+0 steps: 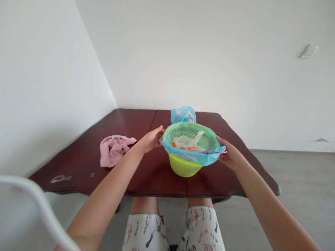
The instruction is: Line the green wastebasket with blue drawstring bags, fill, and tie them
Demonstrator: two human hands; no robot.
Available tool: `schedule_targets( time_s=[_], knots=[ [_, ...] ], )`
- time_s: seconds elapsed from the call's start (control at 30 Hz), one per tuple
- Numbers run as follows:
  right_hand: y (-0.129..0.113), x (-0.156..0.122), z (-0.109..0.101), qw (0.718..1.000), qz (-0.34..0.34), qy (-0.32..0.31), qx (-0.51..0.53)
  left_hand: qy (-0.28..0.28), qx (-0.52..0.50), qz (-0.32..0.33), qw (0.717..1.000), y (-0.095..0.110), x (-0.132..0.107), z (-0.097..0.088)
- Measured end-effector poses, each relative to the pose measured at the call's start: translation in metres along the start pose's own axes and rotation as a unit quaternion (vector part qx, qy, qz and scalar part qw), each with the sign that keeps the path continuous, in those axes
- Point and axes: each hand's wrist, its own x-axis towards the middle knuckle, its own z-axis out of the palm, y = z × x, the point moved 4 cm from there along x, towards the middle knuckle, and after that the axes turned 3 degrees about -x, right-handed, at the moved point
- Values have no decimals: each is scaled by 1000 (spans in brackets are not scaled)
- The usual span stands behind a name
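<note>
White walls [209,62] are standing around a dark red wooden counter [78,170]. A lime-green plastic basket [183,167] is sitting on it, with a shiny blue plastic bag [192,157] stretching over its rim. The left hand [151,140] and right hand [230,154] are pinching the bag's edge in closed fingers. A soft pink towel [113,150] is lying near the left hand.

A dark red wooden table [78,164] fills the centre, a crumpled pink towel [113,150] lying on it at nine o'clock (a pale scuff [60,179] marks the wood nearby). A curved white chair rail [36,198] rises at seven o'clock, a small white wall plate [309,51] sits at two o'clock, and grey floor [300,184] spreads at three.
</note>
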Motion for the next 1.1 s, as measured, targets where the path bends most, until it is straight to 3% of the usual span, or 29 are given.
schedule_targets(
  time_s=[0.13,0.37,0.6,0.73,0.9,1.1],
  knots=[
    [-5,17,4,999,23,0,25,-21,-3,-16,1000,5,16,9],
    [-10,35,20,998,18,-65,10,-57,12,-42,997,10,31,7],
    [-19,52,15,991,-112,64,-39,-76,14,-29,997,16,40,14],
    [-23,55,13,981,-165,85,-56,-40,11,16,999,14,44,12],
    [-28,56,19,971,-200,80,-100,46,12,101,994,9,49,5],
    [-34,56,27,968,-212,37,-129,108,33,173,978,27,65,1]
  ],
)
